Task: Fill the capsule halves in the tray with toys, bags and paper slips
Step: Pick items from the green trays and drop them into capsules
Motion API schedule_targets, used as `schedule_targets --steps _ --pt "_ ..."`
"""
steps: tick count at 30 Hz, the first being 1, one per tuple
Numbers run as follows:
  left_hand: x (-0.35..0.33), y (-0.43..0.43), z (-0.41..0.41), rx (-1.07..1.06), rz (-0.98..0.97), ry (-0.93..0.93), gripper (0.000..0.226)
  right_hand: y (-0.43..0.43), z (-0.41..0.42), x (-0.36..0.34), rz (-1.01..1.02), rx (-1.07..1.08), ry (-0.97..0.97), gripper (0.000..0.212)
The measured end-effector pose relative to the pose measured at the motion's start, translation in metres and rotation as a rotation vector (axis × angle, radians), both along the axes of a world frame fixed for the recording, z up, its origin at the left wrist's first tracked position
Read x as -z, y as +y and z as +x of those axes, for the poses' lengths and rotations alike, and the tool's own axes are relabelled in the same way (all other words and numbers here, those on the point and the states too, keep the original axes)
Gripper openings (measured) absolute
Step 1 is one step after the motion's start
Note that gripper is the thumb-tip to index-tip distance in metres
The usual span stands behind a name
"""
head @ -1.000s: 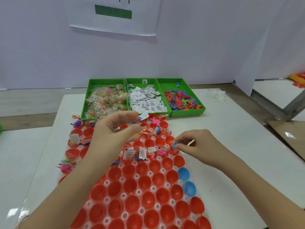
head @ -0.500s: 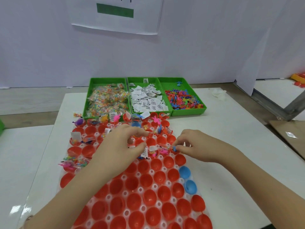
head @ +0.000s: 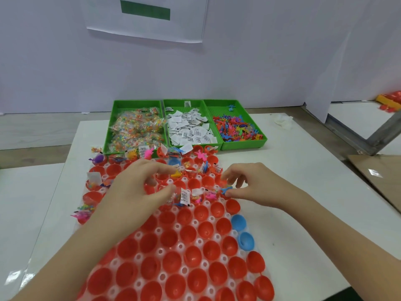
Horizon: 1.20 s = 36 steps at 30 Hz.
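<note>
A clear tray [head: 159,252] of red capsule halves [head: 188,257] lies in front of me, with two blue halves [head: 238,222] at its right edge. The far rows hold toys, bags and paper slips; the near rows hold nothing. My left hand [head: 138,187] hovers over the far middle rows, index finger and thumb apart, nothing visibly between them. A yellow toy [head: 175,175] sits just past its index fingertip. My right hand [head: 256,185] pinches a small blue toy [head: 226,189] over a capsule half at the tray's right side.
Three green bins stand side by side behind the tray: bags [head: 134,127], paper slips [head: 191,129] and coloured toys [head: 236,129]. A crumpled white scrap [head: 282,122] lies at the back right. Cardboard [head: 377,177] sits off the table's right edge.
My left hand has come down from above the tray to just over the capsules, and its fingers have spread. My right hand stays in place, still pinching the blue toy.
</note>
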<state>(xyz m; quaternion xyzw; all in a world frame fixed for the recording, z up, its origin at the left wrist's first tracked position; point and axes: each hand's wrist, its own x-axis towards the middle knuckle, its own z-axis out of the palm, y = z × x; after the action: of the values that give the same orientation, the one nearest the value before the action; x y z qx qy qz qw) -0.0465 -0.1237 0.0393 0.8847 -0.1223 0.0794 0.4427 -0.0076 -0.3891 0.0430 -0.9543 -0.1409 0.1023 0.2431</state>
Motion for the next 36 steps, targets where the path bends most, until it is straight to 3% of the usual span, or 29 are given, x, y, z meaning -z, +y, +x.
schedule_targets --steps 4,11,15,21,26,29,31,33,36 --pt "0.007 0.031 -0.003 -0.087 -0.076 -0.027 0.026 -0.017 0.007 -0.009 0.151 0.054 0.110 0.045" --pt "0.010 0.086 0.013 -0.273 -0.196 0.033 0.034 -0.043 0.074 -0.019 0.382 0.327 -0.193 0.020" --pt "0.002 0.071 0.057 -0.240 -0.101 -0.006 0.027 -0.044 0.130 -0.002 0.207 0.430 -0.245 0.023" --pt "-0.007 0.033 0.130 -0.122 0.094 -0.003 0.020 -0.032 0.173 0.021 -0.133 0.410 -0.073 0.048" --pt "-0.006 0.008 0.191 -0.008 0.335 0.023 0.019 -0.026 0.183 0.019 -0.138 0.434 -0.212 0.012" --pt "0.002 -0.004 0.213 0.039 0.436 0.067 0.023 -0.032 0.182 0.022 -0.090 0.452 -0.281 0.017" --pt "0.007 -0.015 0.219 0.102 0.471 0.081 0.024 -0.035 0.180 0.024 -0.093 0.400 -0.199 0.012" --pt "0.012 -0.029 0.222 0.155 0.499 0.070 0.026 -0.036 0.178 0.029 -0.120 0.329 -0.112 0.029" --pt "0.020 -0.049 0.225 0.178 0.572 0.080 0.030 -0.034 0.179 0.038 -0.106 0.348 -0.191 0.013"
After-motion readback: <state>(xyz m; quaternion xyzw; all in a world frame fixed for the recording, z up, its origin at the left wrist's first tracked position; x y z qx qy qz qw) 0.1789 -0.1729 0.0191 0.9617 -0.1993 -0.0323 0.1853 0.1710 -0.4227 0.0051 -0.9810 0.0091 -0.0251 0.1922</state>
